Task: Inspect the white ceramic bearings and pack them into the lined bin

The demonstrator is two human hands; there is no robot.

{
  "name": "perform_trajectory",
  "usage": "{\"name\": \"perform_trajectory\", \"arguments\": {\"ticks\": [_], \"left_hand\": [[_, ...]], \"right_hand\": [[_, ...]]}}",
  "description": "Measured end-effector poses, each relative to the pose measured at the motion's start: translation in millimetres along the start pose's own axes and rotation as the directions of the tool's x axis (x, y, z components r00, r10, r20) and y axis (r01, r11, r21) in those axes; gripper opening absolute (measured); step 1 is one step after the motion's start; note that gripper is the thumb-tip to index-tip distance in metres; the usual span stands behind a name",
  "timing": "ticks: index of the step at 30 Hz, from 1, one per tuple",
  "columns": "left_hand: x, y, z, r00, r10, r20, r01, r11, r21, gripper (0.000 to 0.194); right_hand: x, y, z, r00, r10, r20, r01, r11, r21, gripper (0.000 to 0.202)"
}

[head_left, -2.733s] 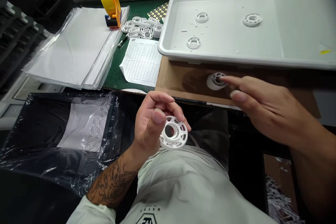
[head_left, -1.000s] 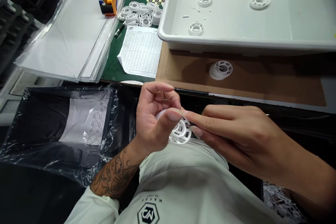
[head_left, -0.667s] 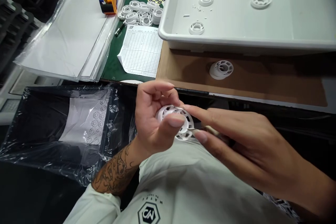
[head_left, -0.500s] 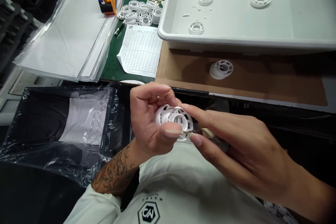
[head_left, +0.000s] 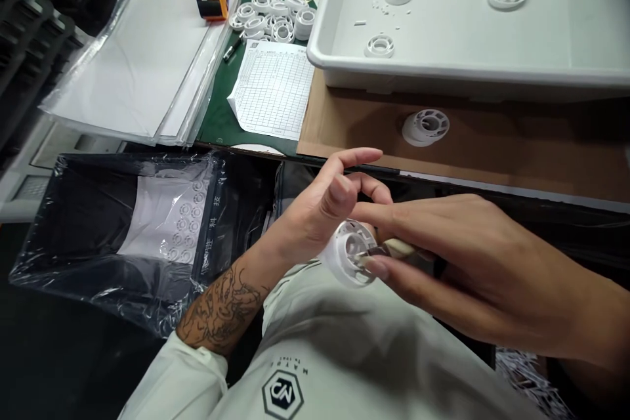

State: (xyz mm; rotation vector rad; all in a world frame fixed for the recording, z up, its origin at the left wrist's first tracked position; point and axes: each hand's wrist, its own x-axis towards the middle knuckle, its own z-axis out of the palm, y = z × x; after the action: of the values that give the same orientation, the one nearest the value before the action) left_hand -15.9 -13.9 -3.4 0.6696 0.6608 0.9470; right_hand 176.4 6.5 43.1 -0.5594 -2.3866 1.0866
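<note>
My right hand [head_left: 472, 269] is closed on a small pale-handled tool [head_left: 398, 248] with a metal end. Its thumb and fingers also grip the edge of a white plastic ring [head_left: 339, 266] with openings around its rim, tilted above my lap. Beside the ring, my left hand [head_left: 322, 207] has its fingers apart and its thumb raised, and does not grip it. Whether the left palm's edge touches the ring I cannot tell. On the cardboard beyond my hands, a similar short stack of white rings [head_left: 426, 128] stands.
A white tray [head_left: 457, 72] at the back right holds several rings and scraps. Rings are piled [head_left: 275, 16] near a printed form [head_left: 273, 92]. At left are bagged sheets [head_left: 128, 52], a tape dispenser [head_left: 215, 3] and a plastic-lined bin [head_left: 63, 223]. White scraps [head_left: 526, 380] lie lower right.
My left hand has loosened from the ring and its fingers have spread. The ring has turned and sits a little lower, now gripped by my right hand. The view has shifted slightly.
</note>
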Motion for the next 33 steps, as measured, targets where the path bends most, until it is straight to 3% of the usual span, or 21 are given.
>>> {"name": "perform_trajectory", "arguments": {"ticks": [8,26,30,33], "left_hand": [[2,-1,-2.4,0.998,0.043,0.054,-0.041,0.999,-0.032,0.077],[3,0,3.3,0.994,0.105,-0.003,-0.105,0.993,0.046,0.081],[1,-2,1.7,0.976,0.217,-0.032,-0.213,0.973,0.091,0.075],[-5,-1,4.6,0.906,0.408,-0.113,-0.381,0.902,0.205,0.073]], "right_hand": [[-5,1,5,1.0,0.009,-0.024,-0.009,1.0,-0.001,0.021],[-5,2,9,0.997,-0.011,-0.072,0.007,0.998,-0.06,0.013],[-9,3,2,0.998,-0.028,-0.063,0.026,0.999,-0.028,0.027],[-13,0,1,0.986,0.005,-0.164,-0.012,0.999,-0.044,0.034]]}}
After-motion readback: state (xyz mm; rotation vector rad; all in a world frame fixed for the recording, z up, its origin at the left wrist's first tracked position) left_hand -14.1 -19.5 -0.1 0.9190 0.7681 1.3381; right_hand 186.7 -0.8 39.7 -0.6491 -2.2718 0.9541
